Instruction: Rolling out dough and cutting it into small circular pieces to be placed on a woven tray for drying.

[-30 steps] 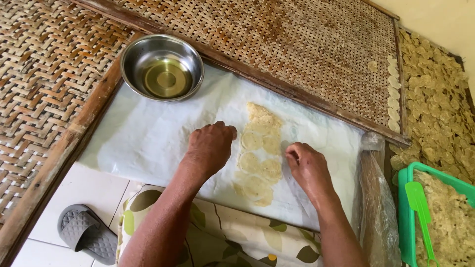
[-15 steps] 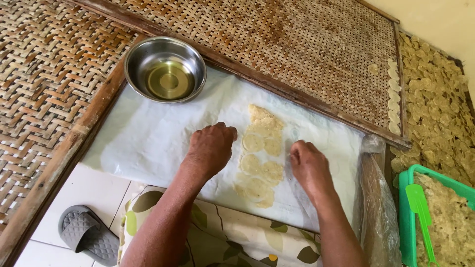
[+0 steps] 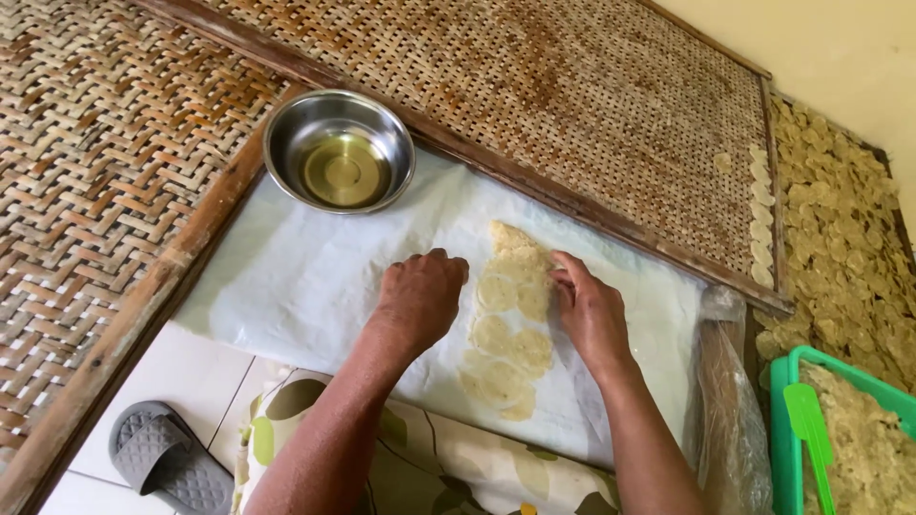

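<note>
Between my two hands lies a strip of thin, round, pale yellow dough discs [image 3: 510, 319], pressed flat and overlapping each other on a white plastic sheet [image 3: 286, 277]. The strip runs long-ways from close to my knees up and away from me, toward the wooden-framed woven bamboo tray [image 3: 572, 95].

My left hand [image 3: 420, 298] rests on the sheet just beside the left edge of the strip, fingers curled down and close together. It holds nothing. I cannot tell if its fingertips touch the discs or only the sheet next to them.

My right hand [image 3: 590, 310] is on the other side. Its fingertips touch the far part of the strip, near the top discs. The fingers are bent and pinched low against the dough, but I cannot tell if they have lifted an edge or only press on it. This hand is the nearer one to the top end of the strip. The near end of the strip lies about the same way from both hands.

A shiny round metal bowl [image 3: 339, 151] with yellow oil in it sits on the far left corner of the sheet, well apart from my left hand. A green plastic basket [image 3: 778, 420] full of pale crumbly pieces stands to my right. A grey rubber sandal [image 3: 167, 463] lies on the white floor tiles by my left side.
</note>
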